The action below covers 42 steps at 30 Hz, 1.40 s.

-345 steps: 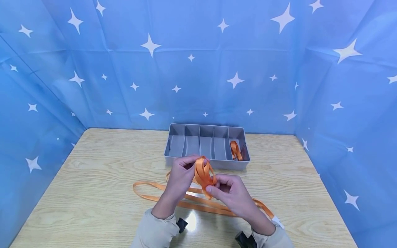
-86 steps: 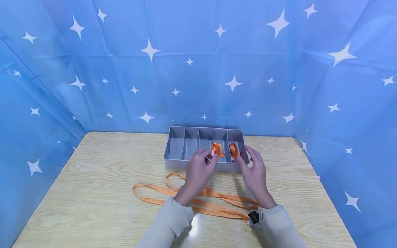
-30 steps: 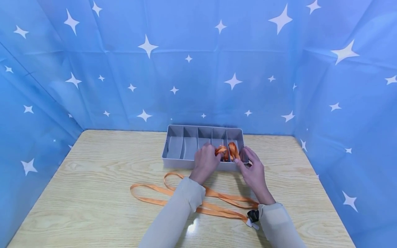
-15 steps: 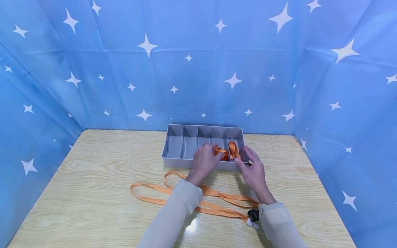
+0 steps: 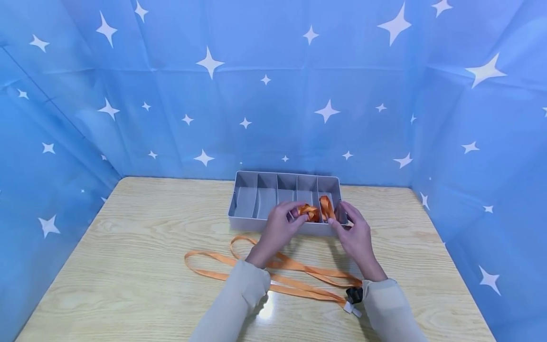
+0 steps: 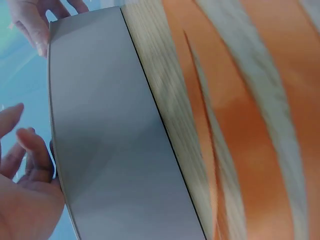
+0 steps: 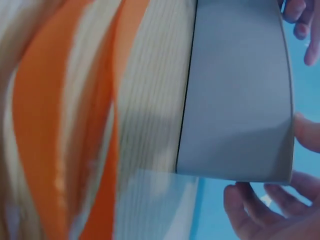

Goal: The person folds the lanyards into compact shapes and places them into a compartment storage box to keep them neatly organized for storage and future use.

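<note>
A long grey plastic tray with five compartments in a row (image 5: pixel 248 223) stands near the far edge of a pale wood-grain table (image 5: pixel 128 247). A coiled bundle of shiny orange ribbon (image 5: pixel 326 206) lies in the rightmost compartment, and a second, looser orange ribbon bundle (image 5: pixel 314 213) sits in the compartment just left of it. The person's left hand (image 5: pixel 279 225) reaches over the front rim, thumb and forefinger at the second bundle; whether they pinch it or merely touch it cannot be told. The right hand (image 5: pixel 355 233) grasps the tray's right front corner, thumb at the front rim and fingers at the end wall. Between the tray and the person, loose orange ribbon straps (image 5: pixel 295 265) lie in long loops, passing below the left forearm, with white end pieces (image 5: pixel 348 307) near a black wrist device (image 5: pixel 354 295). Behind hangs a blue curtain with white stars (image 5: pixel 171 85).
</note>
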{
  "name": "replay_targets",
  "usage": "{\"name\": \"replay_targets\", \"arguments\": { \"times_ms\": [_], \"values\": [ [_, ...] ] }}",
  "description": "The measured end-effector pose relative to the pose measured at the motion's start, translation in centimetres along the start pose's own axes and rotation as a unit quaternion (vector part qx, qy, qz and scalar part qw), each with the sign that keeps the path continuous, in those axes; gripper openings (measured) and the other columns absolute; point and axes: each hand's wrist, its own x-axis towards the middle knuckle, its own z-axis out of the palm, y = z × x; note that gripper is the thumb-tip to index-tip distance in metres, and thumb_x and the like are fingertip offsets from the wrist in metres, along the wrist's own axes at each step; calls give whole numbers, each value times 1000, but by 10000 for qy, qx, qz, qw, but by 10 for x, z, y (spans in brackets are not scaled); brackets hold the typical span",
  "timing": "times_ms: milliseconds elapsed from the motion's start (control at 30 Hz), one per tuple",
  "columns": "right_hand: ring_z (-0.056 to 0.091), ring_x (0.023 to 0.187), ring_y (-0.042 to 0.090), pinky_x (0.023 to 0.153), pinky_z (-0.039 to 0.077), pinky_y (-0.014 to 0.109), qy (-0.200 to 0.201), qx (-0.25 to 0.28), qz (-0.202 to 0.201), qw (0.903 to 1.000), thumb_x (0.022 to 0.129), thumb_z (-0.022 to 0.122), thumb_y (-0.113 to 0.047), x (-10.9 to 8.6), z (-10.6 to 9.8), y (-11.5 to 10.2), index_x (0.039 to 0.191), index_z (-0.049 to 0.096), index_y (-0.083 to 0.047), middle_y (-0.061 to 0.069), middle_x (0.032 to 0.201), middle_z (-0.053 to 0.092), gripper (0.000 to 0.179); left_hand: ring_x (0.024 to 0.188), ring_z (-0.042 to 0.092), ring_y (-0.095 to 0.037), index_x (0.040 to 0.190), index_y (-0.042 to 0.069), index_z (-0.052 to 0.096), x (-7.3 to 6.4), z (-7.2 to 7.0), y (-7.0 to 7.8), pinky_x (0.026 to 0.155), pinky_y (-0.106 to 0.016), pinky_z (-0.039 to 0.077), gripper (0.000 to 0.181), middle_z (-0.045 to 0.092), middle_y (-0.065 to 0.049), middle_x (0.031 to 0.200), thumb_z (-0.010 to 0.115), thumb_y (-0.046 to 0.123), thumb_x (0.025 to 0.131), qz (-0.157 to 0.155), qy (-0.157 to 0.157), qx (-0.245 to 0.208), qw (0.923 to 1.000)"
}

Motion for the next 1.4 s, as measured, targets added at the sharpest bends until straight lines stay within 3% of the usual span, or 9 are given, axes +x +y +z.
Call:
{"name": "replay_targets", "arguments": {
  "times_ms": [200,400,567,667,833,967,1067,1400],
  "values": [
    [47,127,41,94,46,56,52,-174,88,9998,95,70,-22,-5,1,-1,150,40,-3,23,148,43,65,65,53,-10,111,-1,72,-12,-7,-4,57,-22,48,23,59,-1,80,74,8,90,97,-76,-470,9988],
    [50,122,35,92,41,49,734,128,154,9971,94,70,-19,-21,0,-11,149,40,-8,21,131,54,63,68,56,-9,104,5,75,-23,-11,-2,61,-24,51,15,61,2,80,74,11,90,162,-198,-548,9982],
    [54,115,27,86,40,42,1138,280,40,9931,93,71,-11,-34,-5,-23,146,42,-9,16,122,57,60,70,55,-12,103,9,75,-34,-19,2,62,-24,49,14,61,3,82,73,17,92,-36,-366,-605,9975],
    [56,109,23,84,42,32,1144,344,65,9928,92,70,-9,-40,-9,-27,144,45,-10,14,121,59,58,70,54,-12,105,9,75,-40,-22,0,62,-23,48,17,61,4,82,72,20,93,-244,-570,-544,9966],
    [60,94,12,75,47,20,562,423,-131,9974,91,71,-7,-50,-9,-33,134,56,-7,12,111,65,45,65,54,-11,111,7,74,-46,-27,-11,58,-23,46,25,64,5,87,73,24,92,-599,-923,-478,9928],
    [61,86,11,71,51,23,81,362,-448,9983,91,72,-7,-55,-5,-32,121,66,-5,8,99,68,30,63,53,-10,114,6,74,-49,-31,-18,54,-23,45,30,67,3,94,75,26,91,-841,-1205,-402,9883],
    [61,84,13,69,52,25,-416,212,-427,9980,91,72,-7,-59,-1,-30,116,68,-4,2,93,67,25,62,54,-10,113,6,75,-50,-33,-23,54,-24,47,30,69,0,98,77,25,89,-916,-1420,-296,9852],
    [64,77,10,69,54,26,-1800,-64,-190,9835,90,73,-6,-63,11,-21,115,68,0,-1,88,66,26,78,62,-13,111,6,75,-50,-39,-28,68,-27,52,28,73,-3,102,79,19,87,-1136,-2234,-214,9678]
  ]
}}
